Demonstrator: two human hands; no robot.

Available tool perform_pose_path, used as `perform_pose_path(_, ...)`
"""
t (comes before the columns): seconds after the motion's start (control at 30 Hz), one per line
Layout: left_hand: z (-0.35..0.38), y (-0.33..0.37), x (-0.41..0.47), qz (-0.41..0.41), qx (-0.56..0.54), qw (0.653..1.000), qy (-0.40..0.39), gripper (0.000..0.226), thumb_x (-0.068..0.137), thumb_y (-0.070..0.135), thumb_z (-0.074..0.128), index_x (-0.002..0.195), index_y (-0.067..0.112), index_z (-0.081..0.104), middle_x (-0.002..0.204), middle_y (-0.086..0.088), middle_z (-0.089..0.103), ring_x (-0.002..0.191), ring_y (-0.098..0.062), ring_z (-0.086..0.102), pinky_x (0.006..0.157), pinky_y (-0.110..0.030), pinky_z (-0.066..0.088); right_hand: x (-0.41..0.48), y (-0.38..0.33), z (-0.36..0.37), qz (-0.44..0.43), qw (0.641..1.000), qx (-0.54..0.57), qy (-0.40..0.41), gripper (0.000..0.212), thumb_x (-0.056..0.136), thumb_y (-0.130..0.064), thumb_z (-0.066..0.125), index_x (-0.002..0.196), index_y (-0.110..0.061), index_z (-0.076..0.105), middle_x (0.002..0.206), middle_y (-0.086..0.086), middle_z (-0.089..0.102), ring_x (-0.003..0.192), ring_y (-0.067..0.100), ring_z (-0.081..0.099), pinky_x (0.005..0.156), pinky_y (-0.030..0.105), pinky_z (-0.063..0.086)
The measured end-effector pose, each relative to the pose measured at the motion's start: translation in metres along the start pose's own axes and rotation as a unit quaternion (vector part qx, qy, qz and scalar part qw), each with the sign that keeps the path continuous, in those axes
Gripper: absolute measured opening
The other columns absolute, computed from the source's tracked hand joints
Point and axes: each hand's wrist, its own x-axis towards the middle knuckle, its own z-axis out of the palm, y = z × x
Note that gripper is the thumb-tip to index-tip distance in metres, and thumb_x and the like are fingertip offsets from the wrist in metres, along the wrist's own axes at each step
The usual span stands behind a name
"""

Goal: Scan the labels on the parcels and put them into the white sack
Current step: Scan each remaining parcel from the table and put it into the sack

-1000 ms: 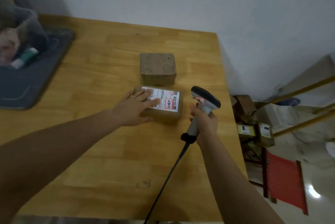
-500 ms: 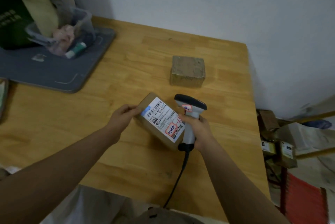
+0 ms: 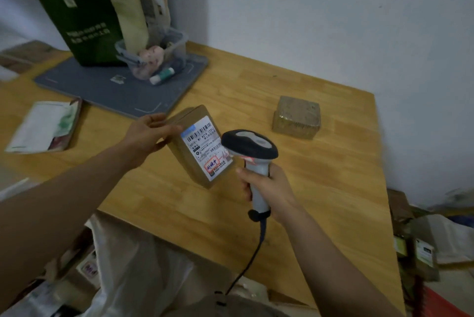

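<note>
1. Counter (image 3: 307,201): a wooden top that fills the middle of the frame and meets a white wall at upper right.
2. White sack (image 3: 133,265): lower left of the frame, below the counter's near edge.
3. Grey mat (image 3: 115,91): upper left, lying on the counter, with a green bag (image 3: 84,27) and a clear tub (image 3: 177,45) on it.
4. Held parcel (image 3: 189,152): a brown box at the centre of the frame, raised off the counter and tilted. Its white label (image 3: 205,147) faces the camera.
5. Second parcel (image 3: 296,118): right of centre, flat on the counter and well apart from the held one.
6. Scanner (image 3: 250,147): grey and black with a cable attached. Its head is just beside the label's right edge.
7. Left hand (image 3: 148,134): grips the held parcel's upper-left end, with the thumb on the front face.
8. Right hand (image 3: 269,186): fingers wrapped round the scanner's handle.
</note>
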Motion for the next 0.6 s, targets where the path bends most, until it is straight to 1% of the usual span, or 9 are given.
perform_pose_path(0.07, -0.018, 0.001, -0.002, 0.014, 0.026, 0.999, 0.018, 0.064, 0.07, 0.013, 0.082, 0.126, 0.014, 0.052, 0.12, -0.006, 0.063, 0.107, -0.022, 0.062, 0.095, -0.042, 0.051, -0.007, -0.003, 0.018, 0.0, 0.999, -0.034, -0.017, 0.015, 0.082, -0.016, 0.074, 0.081, -0.008, 0.061, 0.053, -0.001, 0.059, 0.044, 0.014, 0.053, 0.044, 0.026, 0.046)
perform_pose_path(0.1, -0.025, 0.0, -0.003, 0.019, 0.034, 0.999, 0.024, 0.064, 0.069, 0.013, 0.082, 0.125, 0.015, 0.052, 0.118, -0.006, 0.063, 0.104, -0.021, 0.063, 0.095, -0.041, 0.051, -0.01, -0.004, 0.026, 0.002, 0.999, -0.046, -0.023, 0.015, 0.082, -0.014, 0.074, 0.084, -0.007, 0.061, 0.052, -0.001, 0.057, 0.043, 0.013, 0.051, 0.043, 0.025, 0.045)
perform_pose_path(0.17, -0.04, -0.001, -0.008, 0.028, 0.042, 0.998, 0.033, 0.063, 0.067, 0.016, 0.083, 0.123, 0.016, 0.053, 0.113, -0.005, 0.064, 0.098, -0.019, 0.064, 0.088, -0.037, 0.054, -0.013, -0.007, 0.041, 0.005, 0.997, -0.069, -0.033, 0.015, 0.082, -0.011, 0.073, 0.089, -0.006, 0.06, 0.053, 0.0, 0.055, 0.041, 0.013, 0.049, 0.042, 0.025, 0.044)
perform_pose_path(0.2, -0.047, -0.001, -0.01, 0.031, 0.045, 0.998, 0.039, 0.066, 0.067, 0.017, 0.084, 0.124, 0.015, 0.052, 0.113, -0.005, 0.064, 0.097, -0.018, 0.064, 0.084, -0.035, 0.054, -0.015, -0.008, 0.047, 0.002, 0.996, -0.082, -0.037, 0.015, 0.082, -0.009, 0.072, 0.09, -0.006, 0.059, 0.053, 0.001, 0.054, 0.041, 0.013, 0.048, 0.042, 0.025, 0.043)
perform_pose_path(0.27, -0.06, -0.002, -0.013, 0.031, 0.052, 0.996, 0.058, 0.075, 0.067, 0.02, 0.084, 0.132, 0.013, 0.048, 0.116, -0.005, 0.061, 0.099, -0.019, 0.062, 0.081, -0.033, 0.053, -0.017, -0.01, 0.058, -0.013, 0.993, -0.108, -0.048, 0.014, 0.083, -0.008, 0.07, 0.089, -0.007, 0.057, 0.053, 0.001, 0.052, 0.039, 0.013, 0.046, 0.043, 0.026, 0.042)
perform_pose_path(0.33, -0.072, -0.002, -0.017, 0.028, 0.057, 0.995, 0.074, 0.081, 0.066, 0.022, 0.085, 0.137, 0.014, 0.045, 0.121, -0.007, 0.058, 0.103, -0.022, 0.06, 0.083, -0.033, 0.052, -0.019, -0.012, 0.068, -0.026, 0.989, -0.13, -0.06, 0.014, 0.084, -0.008, 0.07, 0.087, -0.008, 0.056, 0.054, 0.002, 0.052, 0.039, 0.013, 0.046, 0.044, 0.025, 0.043)
perform_pose_path(0.4, -0.082, -0.001, -0.021, 0.026, 0.056, 0.995, 0.077, 0.081, 0.068, 0.023, 0.084, 0.138, 0.014, 0.044, 0.122, -0.007, 0.057, 0.106, -0.024, 0.06, 0.088, -0.035, 0.052, -0.02, -0.015, 0.077, -0.033, 0.987, -0.139, -0.068, 0.015, 0.084, -0.008, 0.07, 0.084, -0.011, 0.055, 0.055, 0.001, 0.052, 0.038, 0.011, 0.045, 0.043, 0.025, 0.042)
perform_pose_path(0.5, -0.094, -0.001, -0.028, 0.027, 0.06, 0.994, 0.086, 0.082, 0.069, 0.024, 0.083, 0.139, 0.014, 0.042, 0.122, -0.008, 0.056, 0.108, -0.025, 0.058, 0.087, -0.035, 0.052, -0.021, -0.019, 0.089, -0.038, 0.985, -0.151, -0.077, 0.018, 0.083, -0.009, 0.071, 0.082, -0.016, 0.054, 0.057, 0.0, 0.053, 0.037, 0.01, 0.046, 0.042, 0.025, 0.042)
perform_pose_path(0.6, -0.104, -0.002, -0.032, 0.025, 0.065, 0.992, 0.103, 0.083, 0.069, 0.026, 0.083, 0.139, 0.015, 0.042, 0.122, -0.007, 0.055, 0.109, -0.025, 0.057, 0.091, -0.037, 0.051, -0.022, -0.021, 0.097, -0.041, 0.984, -0.156, -0.079, 0.02, 0.083, -0.01, 0.071, 0.083, -0.019, 0.054, 0.063, 0.001, 0.053, 0.036, 0.006, 0.046, 0.041, 0.023, 0.041)
